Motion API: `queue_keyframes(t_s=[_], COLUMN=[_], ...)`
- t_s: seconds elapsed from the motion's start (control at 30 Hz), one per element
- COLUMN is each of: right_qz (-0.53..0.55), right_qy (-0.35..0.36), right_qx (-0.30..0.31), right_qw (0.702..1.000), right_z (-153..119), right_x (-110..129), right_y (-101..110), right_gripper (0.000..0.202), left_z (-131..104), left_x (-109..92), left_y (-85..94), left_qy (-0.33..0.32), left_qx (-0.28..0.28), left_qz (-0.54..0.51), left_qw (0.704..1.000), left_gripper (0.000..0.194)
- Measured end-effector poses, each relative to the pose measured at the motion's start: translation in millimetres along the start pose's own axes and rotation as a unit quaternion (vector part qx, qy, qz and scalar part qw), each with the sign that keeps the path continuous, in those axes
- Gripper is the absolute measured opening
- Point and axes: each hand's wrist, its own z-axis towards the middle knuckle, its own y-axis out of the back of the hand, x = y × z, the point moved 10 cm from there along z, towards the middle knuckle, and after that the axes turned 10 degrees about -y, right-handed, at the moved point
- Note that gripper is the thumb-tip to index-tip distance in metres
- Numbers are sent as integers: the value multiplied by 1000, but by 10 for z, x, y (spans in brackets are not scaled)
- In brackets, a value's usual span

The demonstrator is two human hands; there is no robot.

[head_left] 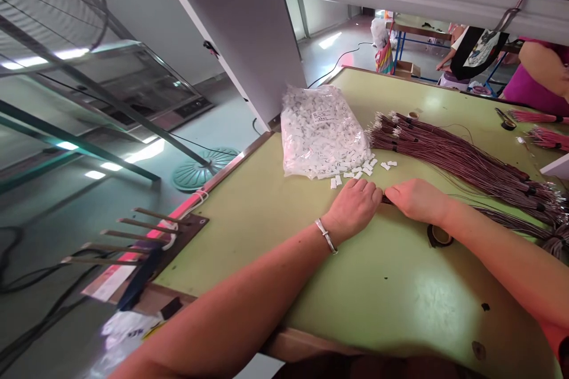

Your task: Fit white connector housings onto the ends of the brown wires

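My left hand (355,204), a silver bangle at its wrist, is closed with its knuckles up. My right hand (418,202) is closed just beside it. In the narrow gap between the two shows a short stretch of a dark wire bundle (387,198), gripped from both sides; the fingertips are hidden. Thin wires (507,218) come out from under my right forearm toward the right edge. Just beyond my left hand, loose white plastic connector housings (358,175) lie by a clear bag (324,130) full of them.
A thick bundle of brown wires (448,154) with black tape bands lies across the green table (249,237). A tape roll (440,235) is under my right forearm. A pegged board (178,243) sits at the left edge. A person (537,74) sits across the table near pink wires (546,137).
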Motion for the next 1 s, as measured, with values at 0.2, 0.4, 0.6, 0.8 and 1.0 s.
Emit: queue_keyframes(t_s=[0.2,0.4,0.6,0.8,1.0], right_qz=[225,439,448,487,451], right_qy=[-171,-159,-144,-184,-323], right_qx=[-65,-39,3,6,6], right_qw=[957,884,882,854,832], right_z=[56,26,-6,7,-44], right_x=[-410,-472,-394,-475,-568], right_y=[26,58,125,-4,-182], right_gripper=[23,24,26,23,17], left_z=[1,3,-25,-51,-111], left_x=[-29,-21,-44,-99,-172], left_y=[171,152,203,324,480], left_qy=[-14,-15,-26,-46,-98], left_qx=[-44,-54,-94,-125,-175], left_qz=[23,18,38,62,56], left_qw=[999,998,994,989,978], left_gripper=[22,20,20,20,14])
